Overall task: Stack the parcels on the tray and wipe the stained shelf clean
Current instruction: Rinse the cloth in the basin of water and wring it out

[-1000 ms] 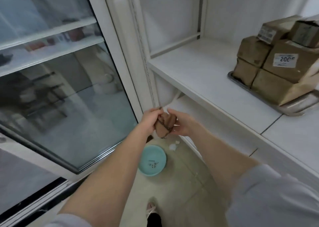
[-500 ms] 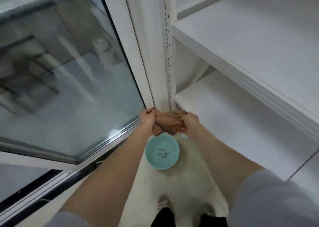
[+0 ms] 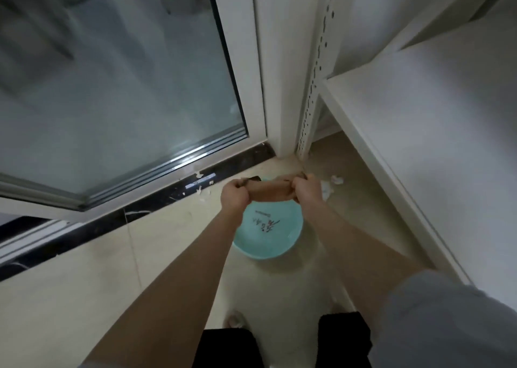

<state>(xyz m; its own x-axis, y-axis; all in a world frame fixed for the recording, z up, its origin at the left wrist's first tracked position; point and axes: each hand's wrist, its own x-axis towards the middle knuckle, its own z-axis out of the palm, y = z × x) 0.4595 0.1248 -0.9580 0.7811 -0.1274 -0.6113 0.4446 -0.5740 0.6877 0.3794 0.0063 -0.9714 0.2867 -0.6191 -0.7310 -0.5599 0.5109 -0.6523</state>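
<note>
Brown cloth (image 3: 270,191) twisted tight; both hands (image 3: 234,197) gripping ends.

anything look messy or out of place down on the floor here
Yes. Crumpled white scraps litter the floor beside the shelf post, and white flecks dot the dark door sill. Both hands wring a brown cloth above the teal basin.

Your left hand (image 3: 234,197) and right hand (image 3: 307,190) are bare, with no gloves, rings or watch showing, and both forearms are uncovered up to the elbow. A loose light grey short sleeve (image 3: 447,325) covers your right upper arm. Below, you wear black shorts (image 3: 229,348), split into two dark leg shapes. One foot (image 3: 235,319) is blurred.
</note>
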